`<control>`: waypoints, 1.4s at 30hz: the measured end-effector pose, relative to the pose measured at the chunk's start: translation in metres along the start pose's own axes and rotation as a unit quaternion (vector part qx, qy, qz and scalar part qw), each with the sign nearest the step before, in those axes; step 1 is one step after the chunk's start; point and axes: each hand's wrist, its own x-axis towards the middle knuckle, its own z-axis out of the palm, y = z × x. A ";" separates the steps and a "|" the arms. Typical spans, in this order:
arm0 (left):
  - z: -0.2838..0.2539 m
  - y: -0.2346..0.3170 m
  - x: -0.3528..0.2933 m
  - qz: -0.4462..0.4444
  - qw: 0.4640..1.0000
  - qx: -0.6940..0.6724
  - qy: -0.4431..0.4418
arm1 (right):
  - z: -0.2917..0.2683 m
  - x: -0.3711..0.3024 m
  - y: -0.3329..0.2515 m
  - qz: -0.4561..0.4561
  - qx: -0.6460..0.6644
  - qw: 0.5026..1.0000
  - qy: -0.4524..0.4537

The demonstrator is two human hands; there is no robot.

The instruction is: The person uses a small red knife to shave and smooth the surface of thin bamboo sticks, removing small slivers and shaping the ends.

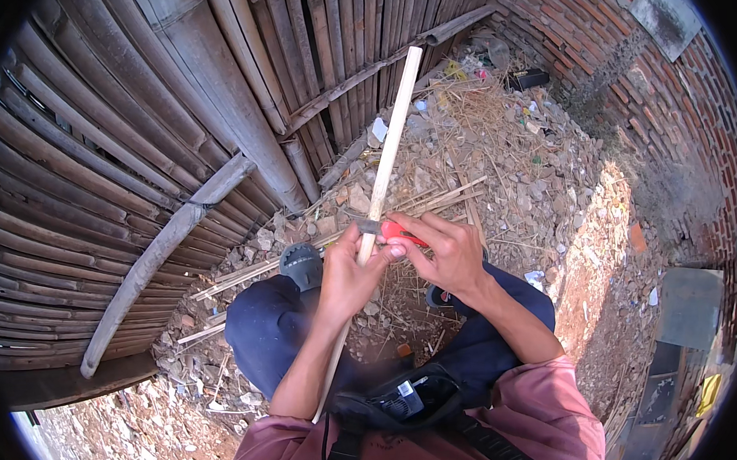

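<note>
A long, pale wooden stick (395,136) slants upward in front of me, its lower end running down past my left forearm toward my lap. My left hand (344,274) is closed round it near the middle. My right hand (453,254) grips the red handle of a knife (406,232). Its short grey blade lies across the stick, just above my left thumb. The fingertips of my left hand are close to the blade's far end, and both thumbs nearly meet beside the stick. My right fingers hide part of the handle.
Rubble and straw cover the ground (500,171), with several thin bamboo strips (236,278) lying across it. A bamboo wall (208,96) stands at left and a brick wall (576,32) at right. My bent knees flank the work; an open black bag (425,395) sits at my waist.
</note>
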 end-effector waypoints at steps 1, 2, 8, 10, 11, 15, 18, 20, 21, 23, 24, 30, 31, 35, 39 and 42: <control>0.000 -0.001 0.000 -0.004 1.000 -0.008 -0.003 | 0.000 0.000 0.000 0.000 -0.007 1.000 0.000; -0.001 -0.003 0.000 -0.007 1.000 -0.016 -0.006 | 0.000 0.000 -0.001 -0.001 -0.014 1.000 0.000; -0.003 -0.001 -0.002 -0.039 0.998 -0.027 -0.031 | 0.001 -0.002 -0.003 -0.006 -0.011 1.000 0.028; -0.003 -0.003 -0.002 -0.038 0.999 -0.020 -0.023 | 0.002 -0.001 -0.005 0.009 -0.012 0.999 0.032; -0.002 -0.004 -0.002 -0.037 0.999 -0.009 -0.016 | 0.003 -0.001 -0.006 0.017 -0.013 0.999 0.034; 0.004 -0.007 0.002 -0.020 1.000 0.021 0.004 | 0.003 0.002 -0.008 0.039 -0.026 0.999 0.023; 0.002 0.000 0.001 -0.040 0.999 -0.019 -0.020 | 0.007 0.003 0.000 0.010 -0.002 0.999 0.040; 0.001 -0.001 0.001 -0.016 0.999 -0.036 -0.030 | 0.007 0.002 0.005 -0.004 0.010 0.999 0.031; 0.000 -0.001 0.000 -0.004 0.999 -0.043 -0.033 | 0.006 0.003 0.004 -0.004 0.010 1.000 0.027; -0.003 0.000 0.001 0.021 0.998 -0.048 -0.045 | 0.002 0.004 0.001 -0.002 0.010 1.000 0.018; -0.003 0.001 0.000 0.033 0.997 -0.051 -0.051 | 0.001 0.004 0.000 0.002 0.009 1.000 0.008; -0.008 -0.001 0.000 -0.017 0.999 0.033 -0.040 | -0.002 0.006 0.001 0.000 -0.012 1.000 0.004; -0.008 -0.002 0.000 -0.012 0.999 0.038 -0.029 | -0.003 0.007 0.000 0.002 -0.020 1.000 0.001; -0.002 0.006 -0.002 -0.015 1.000 0.008 0.001 | -0.002 0.005 0.003 0.000 -0.033 0.999 0.006; -0.001 0.009 -0.001 -0.038 0.998 -0.038 0.014 | -0.007 0.007 -0.003 0.012 -0.035 0.999 -0.013; -0.002 0.008 0.000 -0.048 0.998 -0.035 0.017 | -0.007 0.008 -0.007 0.011 -0.048 0.999 -0.006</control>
